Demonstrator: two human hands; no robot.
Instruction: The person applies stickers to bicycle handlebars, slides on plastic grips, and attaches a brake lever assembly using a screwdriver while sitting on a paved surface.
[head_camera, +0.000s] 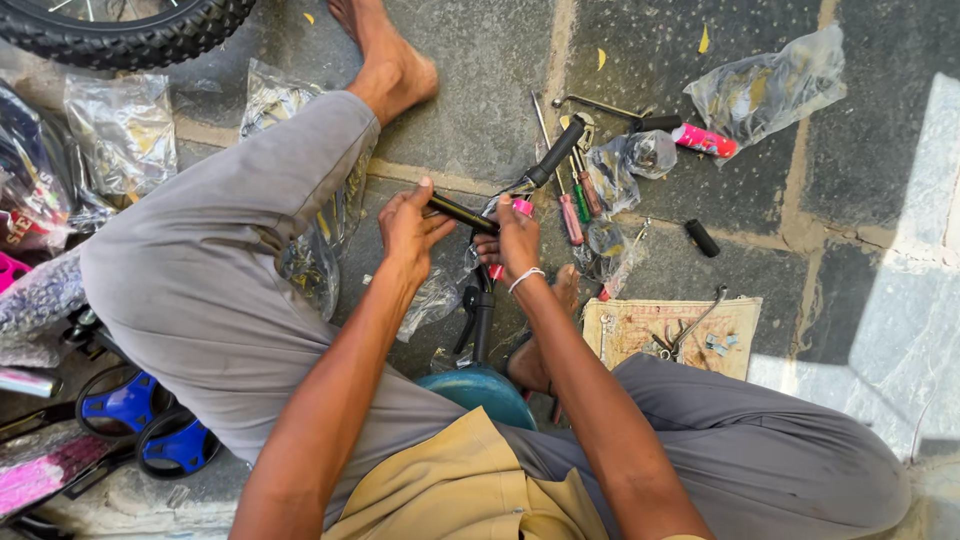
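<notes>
Person seated on stone paving (480, 90), grey trousers filling left and lower frame; bare foot (390, 60) at upper centre.

Knobbly tyre (130, 35) at the upper left edge.

Handlebar (500, 215), centre of frame: black tube, one end carrying a black grip (556, 152) that points up and right. Judged stiff metal, moderately light, not fragile; bare tube likely slick, the rubber grip gives the surer hold. Taking it on both sides of the centre, as seen, should stop it turning. A black brake lever (468, 315) hangs below it.

Left hand (410, 230): fingers curled shut around the left end of the tube. Right hand (518, 245): fingers closed on the tube beside a small pink part (522, 207); white band at the wrist.

Containers: clear plastic bag (770, 85), upper right, contents not readable. Smaller bag (630, 160) near the grip, contents unclear. More bags (120, 125) at upper left, apparently small hardware. Flat cardboard piece (670, 335), right of centre, holds small metal bits.

Screwdrivers (575, 205) lie just right of the hands. Pink grip (705, 140) and small black cylinder (702, 238) lie farther right.
</notes>
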